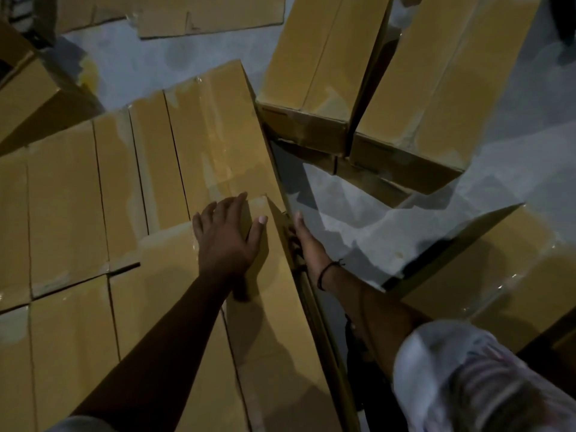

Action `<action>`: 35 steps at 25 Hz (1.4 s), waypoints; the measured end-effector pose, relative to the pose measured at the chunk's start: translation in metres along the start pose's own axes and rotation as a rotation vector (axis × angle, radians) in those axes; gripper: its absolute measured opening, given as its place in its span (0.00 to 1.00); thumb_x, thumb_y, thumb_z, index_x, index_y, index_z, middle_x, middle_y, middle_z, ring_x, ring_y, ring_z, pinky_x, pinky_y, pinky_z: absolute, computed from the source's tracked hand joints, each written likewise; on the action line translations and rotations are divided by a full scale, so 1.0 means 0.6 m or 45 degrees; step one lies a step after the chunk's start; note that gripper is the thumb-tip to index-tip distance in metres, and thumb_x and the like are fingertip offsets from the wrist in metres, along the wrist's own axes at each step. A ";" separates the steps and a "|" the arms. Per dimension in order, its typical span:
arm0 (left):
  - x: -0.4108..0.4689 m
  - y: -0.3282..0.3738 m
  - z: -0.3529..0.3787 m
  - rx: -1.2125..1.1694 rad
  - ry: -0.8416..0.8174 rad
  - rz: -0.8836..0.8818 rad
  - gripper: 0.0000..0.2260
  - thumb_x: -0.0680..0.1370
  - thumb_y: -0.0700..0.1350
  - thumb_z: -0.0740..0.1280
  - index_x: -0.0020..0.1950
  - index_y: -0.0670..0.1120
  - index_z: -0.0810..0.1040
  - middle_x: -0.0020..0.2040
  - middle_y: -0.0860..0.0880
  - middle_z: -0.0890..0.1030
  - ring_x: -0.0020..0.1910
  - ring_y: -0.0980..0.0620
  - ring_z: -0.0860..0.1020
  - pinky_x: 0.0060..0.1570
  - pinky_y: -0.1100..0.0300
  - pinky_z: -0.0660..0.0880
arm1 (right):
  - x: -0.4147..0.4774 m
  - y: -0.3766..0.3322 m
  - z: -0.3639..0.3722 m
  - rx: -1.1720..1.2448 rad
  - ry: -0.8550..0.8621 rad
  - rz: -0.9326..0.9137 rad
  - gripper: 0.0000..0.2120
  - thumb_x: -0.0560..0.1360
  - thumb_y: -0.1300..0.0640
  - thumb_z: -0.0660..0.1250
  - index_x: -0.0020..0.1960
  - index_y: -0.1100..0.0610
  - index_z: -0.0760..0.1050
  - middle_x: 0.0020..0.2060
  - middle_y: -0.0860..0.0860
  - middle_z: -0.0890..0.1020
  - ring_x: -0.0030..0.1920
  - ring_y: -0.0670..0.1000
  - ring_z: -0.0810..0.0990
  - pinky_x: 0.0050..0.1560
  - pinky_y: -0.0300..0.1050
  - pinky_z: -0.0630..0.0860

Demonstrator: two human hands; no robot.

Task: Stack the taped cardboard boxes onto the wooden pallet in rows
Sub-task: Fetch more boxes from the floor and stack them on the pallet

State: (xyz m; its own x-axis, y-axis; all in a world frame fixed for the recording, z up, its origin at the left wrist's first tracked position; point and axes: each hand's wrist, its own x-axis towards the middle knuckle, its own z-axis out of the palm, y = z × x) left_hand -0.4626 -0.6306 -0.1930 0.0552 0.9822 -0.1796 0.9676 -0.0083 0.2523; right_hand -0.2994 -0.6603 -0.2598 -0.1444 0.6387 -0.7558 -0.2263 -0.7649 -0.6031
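Note:
Several long taped cardboard boxes (68,198) lie side by side in rows filling the left half of the view; the pallet under them is hidden. My left hand (227,235) lies flat, fingers spread, on top of the nearest right-hand box (274,307). My right hand (304,241) is against that box's right side at its edge, thumb up, fingers hidden behind the cardboard. A black band sits on the right wrist.
Two more taped boxes (318,57) (436,82) stand on the grey floor (358,219) at the upper right, another (498,275) at the right. Flattened cardboard (212,14) lies at the top, a box (25,95) at the far left. My pale sleeve (461,375) fills the lower right.

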 end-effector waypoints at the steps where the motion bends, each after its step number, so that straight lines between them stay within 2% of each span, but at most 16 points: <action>1: 0.002 0.001 0.004 -0.017 0.018 -0.001 0.30 0.82 0.67 0.56 0.80 0.54 0.63 0.76 0.46 0.69 0.78 0.41 0.61 0.77 0.35 0.52 | 0.012 -0.001 -0.005 0.054 0.070 0.043 0.40 0.73 0.22 0.55 0.76 0.46 0.69 0.70 0.45 0.74 0.72 0.52 0.71 0.73 0.52 0.64; 3: 0.003 0.002 0.010 -0.033 0.050 -0.001 0.28 0.82 0.66 0.57 0.79 0.54 0.64 0.75 0.46 0.71 0.77 0.42 0.62 0.77 0.35 0.52 | 0.031 0.000 -0.010 -0.065 0.138 0.099 0.39 0.78 0.28 0.51 0.79 0.53 0.64 0.75 0.52 0.69 0.77 0.54 0.65 0.76 0.51 0.61; 5: 0.004 0.001 0.012 -0.034 0.071 0.001 0.28 0.82 0.66 0.57 0.78 0.54 0.66 0.74 0.46 0.71 0.77 0.43 0.63 0.78 0.36 0.51 | 0.039 0.003 -0.003 -0.084 0.098 0.137 0.36 0.81 0.32 0.51 0.80 0.55 0.61 0.77 0.53 0.66 0.77 0.55 0.63 0.78 0.51 0.58; 9: 0.000 -0.008 0.014 -0.052 0.100 0.029 0.29 0.82 0.66 0.57 0.78 0.53 0.66 0.74 0.46 0.72 0.76 0.43 0.64 0.77 0.35 0.54 | 0.035 0.005 0.016 -0.038 0.074 0.083 0.28 0.85 0.41 0.51 0.79 0.55 0.62 0.73 0.54 0.70 0.72 0.58 0.70 0.74 0.54 0.63; 13: 0.002 -0.012 0.012 -0.021 0.042 0.034 0.30 0.81 0.67 0.56 0.79 0.53 0.64 0.76 0.46 0.70 0.77 0.41 0.62 0.77 0.33 0.53 | 0.038 0.016 0.019 0.003 0.075 0.015 0.28 0.84 0.38 0.53 0.78 0.52 0.65 0.71 0.53 0.74 0.68 0.56 0.73 0.73 0.58 0.66; 15: 0.005 -0.006 0.008 -0.013 -0.030 0.019 0.33 0.80 0.68 0.55 0.81 0.54 0.61 0.79 0.47 0.66 0.80 0.41 0.58 0.78 0.34 0.48 | 0.033 0.016 0.018 0.002 0.063 0.018 0.29 0.83 0.37 0.54 0.78 0.51 0.65 0.71 0.55 0.74 0.68 0.57 0.74 0.74 0.60 0.66; 17: -0.002 0.003 0.004 0.001 -0.060 0.028 0.34 0.80 0.69 0.54 0.83 0.54 0.58 0.82 0.48 0.60 0.82 0.42 0.52 0.79 0.37 0.43 | 0.018 0.008 0.022 -0.029 0.047 -0.024 0.28 0.83 0.37 0.52 0.77 0.50 0.66 0.68 0.50 0.75 0.66 0.54 0.74 0.72 0.55 0.68; 19: -0.027 0.008 -0.001 0.025 -0.045 0.075 0.34 0.81 0.69 0.53 0.83 0.54 0.55 0.84 0.48 0.53 0.83 0.42 0.48 0.79 0.37 0.43 | -0.011 -0.008 0.030 -0.038 -0.017 -0.078 0.28 0.82 0.34 0.52 0.77 0.46 0.65 0.64 0.43 0.73 0.66 0.49 0.73 0.69 0.48 0.66; 22: -0.095 0.010 0.000 0.018 -0.066 0.110 0.33 0.83 0.66 0.56 0.84 0.54 0.53 0.85 0.46 0.47 0.83 0.41 0.45 0.80 0.38 0.48 | -0.057 0.002 0.029 -0.065 -0.023 -0.222 0.34 0.78 0.31 0.59 0.79 0.45 0.63 0.75 0.42 0.67 0.74 0.45 0.65 0.77 0.50 0.59; 25: -0.192 0.004 0.019 0.014 -0.071 0.052 0.32 0.83 0.65 0.55 0.84 0.52 0.54 0.84 0.43 0.48 0.82 0.38 0.49 0.78 0.36 0.54 | -0.138 0.025 0.022 -0.311 0.068 -0.422 0.30 0.81 0.44 0.64 0.80 0.51 0.60 0.75 0.44 0.66 0.75 0.45 0.64 0.73 0.42 0.60; 28: -0.309 -0.008 0.043 0.005 -0.034 0.084 0.33 0.82 0.63 0.56 0.83 0.48 0.59 0.83 0.39 0.53 0.80 0.33 0.54 0.75 0.34 0.59 | -0.238 0.092 0.032 -0.578 0.141 -0.498 0.30 0.82 0.51 0.66 0.80 0.54 0.59 0.77 0.51 0.65 0.76 0.52 0.64 0.72 0.43 0.62; 32: -0.472 -0.017 0.084 0.042 -0.023 0.174 0.34 0.82 0.62 0.54 0.84 0.47 0.56 0.83 0.37 0.52 0.81 0.34 0.52 0.76 0.36 0.57 | -0.336 0.232 0.030 -0.737 0.260 -0.465 0.33 0.84 0.48 0.61 0.82 0.55 0.51 0.81 0.52 0.58 0.79 0.53 0.57 0.76 0.47 0.58; 35: -0.505 -0.030 0.093 0.102 -0.101 0.244 0.36 0.81 0.66 0.50 0.85 0.47 0.52 0.83 0.37 0.50 0.82 0.34 0.51 0.78 0.38 0.54 | -0.382 0.301 0.011 -0.833 0.372 -0.412 0.32 0.84 0.42 0.57 0.82 0.55 0.52 0.80 0.54 0.60 0.78 0.56 0.61 0.75 0.53 0.61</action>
State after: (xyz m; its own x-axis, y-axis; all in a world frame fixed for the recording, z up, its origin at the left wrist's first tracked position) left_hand -0.4832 -0.9385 -0.1960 0.2564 0.9434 -0.2106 0.9538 -0.2117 0.2131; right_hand -0.3132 -0.9443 -0.1937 0.1119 0.8596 -0.4985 0.4125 -0.4966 -0.7637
